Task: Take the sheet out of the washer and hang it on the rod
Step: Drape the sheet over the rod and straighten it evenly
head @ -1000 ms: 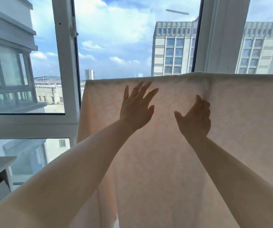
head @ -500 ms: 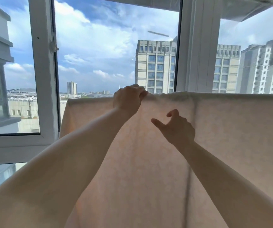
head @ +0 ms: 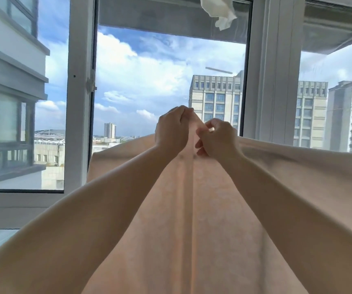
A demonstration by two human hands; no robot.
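Note:
A pale peach sheet (head: 192, 219) hangs spread wide in front of the window, its top edge running across the view; the rod under it is hidden. My left hand (head: 171, 129) grips the sheet's top edge at the middle and lifts it into a peak. My right hand (head: 217, 139) pinches the same raised fold just to the right of the left hand. A vertical crease runs down the cloth from between both hands. The washer is out of view.
White window frames (head: 79, 102) stand close behind the sheet, with a thick post (head: 272, 81) at the right. A white cloth (head: 219, 9) hangs from above near the top. Tall buildings show outside.
Both hands went from flat on the cloth's face up to its top edge. They now pinch it together and pull it up into a peak. The view has tilted upward.

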